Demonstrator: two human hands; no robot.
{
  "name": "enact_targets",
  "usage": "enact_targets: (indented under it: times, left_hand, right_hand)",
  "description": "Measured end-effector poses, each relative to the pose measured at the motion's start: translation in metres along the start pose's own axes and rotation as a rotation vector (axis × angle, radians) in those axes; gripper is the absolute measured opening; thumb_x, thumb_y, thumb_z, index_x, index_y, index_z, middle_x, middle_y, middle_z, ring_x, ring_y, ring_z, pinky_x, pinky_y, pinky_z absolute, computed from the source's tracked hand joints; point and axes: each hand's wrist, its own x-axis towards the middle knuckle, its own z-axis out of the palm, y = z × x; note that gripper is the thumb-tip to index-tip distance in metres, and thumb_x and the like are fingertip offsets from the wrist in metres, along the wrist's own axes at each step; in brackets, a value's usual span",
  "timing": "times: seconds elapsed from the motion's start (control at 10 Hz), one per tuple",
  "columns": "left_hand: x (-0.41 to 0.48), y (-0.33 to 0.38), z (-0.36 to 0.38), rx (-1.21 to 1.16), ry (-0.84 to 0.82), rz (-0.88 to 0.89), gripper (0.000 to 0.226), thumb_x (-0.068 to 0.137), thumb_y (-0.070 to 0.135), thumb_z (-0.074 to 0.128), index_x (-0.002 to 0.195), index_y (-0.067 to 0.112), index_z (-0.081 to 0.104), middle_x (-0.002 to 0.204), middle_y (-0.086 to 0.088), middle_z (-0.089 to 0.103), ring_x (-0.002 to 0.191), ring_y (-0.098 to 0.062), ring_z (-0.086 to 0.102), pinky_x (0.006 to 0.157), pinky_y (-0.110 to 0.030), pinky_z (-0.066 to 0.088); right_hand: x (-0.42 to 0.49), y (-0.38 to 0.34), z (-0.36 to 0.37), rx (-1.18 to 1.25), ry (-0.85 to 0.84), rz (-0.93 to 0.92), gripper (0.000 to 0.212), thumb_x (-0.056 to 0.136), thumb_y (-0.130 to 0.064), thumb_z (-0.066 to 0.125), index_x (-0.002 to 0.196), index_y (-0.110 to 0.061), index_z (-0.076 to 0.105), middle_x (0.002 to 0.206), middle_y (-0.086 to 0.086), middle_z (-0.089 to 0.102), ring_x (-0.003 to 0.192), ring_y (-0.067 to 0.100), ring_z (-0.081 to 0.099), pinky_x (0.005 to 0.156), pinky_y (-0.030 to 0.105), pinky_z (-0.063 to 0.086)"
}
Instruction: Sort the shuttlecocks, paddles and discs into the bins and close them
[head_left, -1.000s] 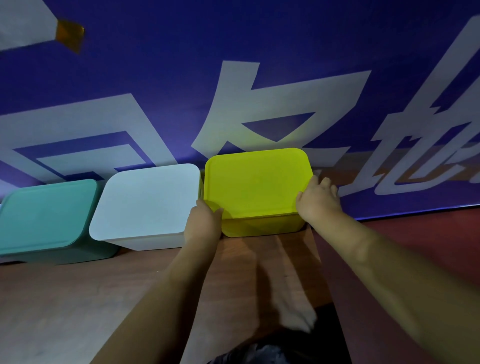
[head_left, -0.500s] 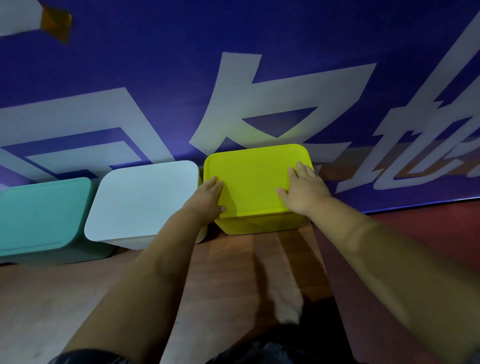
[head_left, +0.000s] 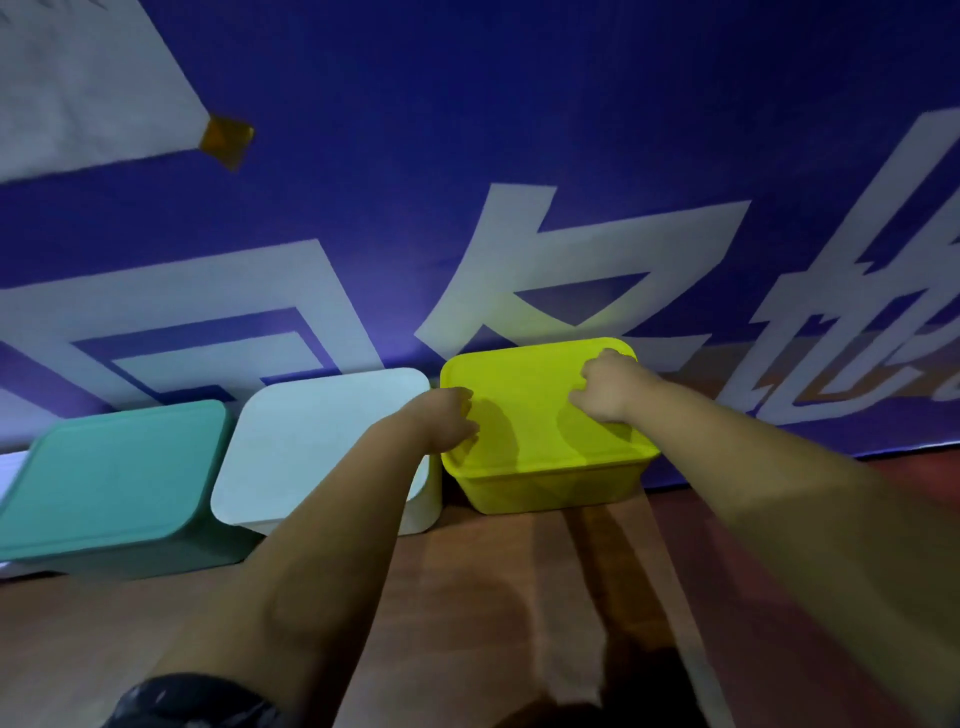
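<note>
L hand (head_left: 444, 421): on left edge of yellow lid (head_left: 530, 415), fingers bent; hooked over rim or just pressing, can't tell (blurred).
R hand (head_left: 608, 387): on lid top toward far-right corner, fingers curled under, bearing down; nothing held.
Change: 1 s ago gripping lid's near corners; 0.5 s ago flat on top; now further back on lid w/ fingers bent.
Meaning: prob. pressing rim down all round, i.e. last closing step.
Yellow bin (head_left: 550, 486): on surface (head_left: 493, 597), back against blue banner (head_left: 519, 130); lid looks seated level.
White bin (head_left: 322, 441): just left of yellow, lid on.
Teal bin (head_left: 114, 473): far left, lid on.
Shuttlecocks/paddles/discs: none in view; presumably inside bins.
Task status: looks nearly done; only check of lid seating left.
</note>
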Motion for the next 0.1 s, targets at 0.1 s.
enact_targets:
  times: [0.1]
  left_hand:
    - [-0.0212,-0.0073,-0.0498,-0.202,0.184,0.080,0.050,0.104,0.036,0.058,0.150,0.016,0.054,0.150,-0.009,0.056,0.132,-0.027,0.056,0.106,-0.034,0.044]
  right_hand:
    - [-0.0147,-0.0336,-0.0459,0.248,0.157,-0.086,0.042,0.095,-0.042,0.053,0.098,-0.008,0.076,0.106,0.017,0.074,0.105,0.036,0.066,0.090,0.044,0.056]
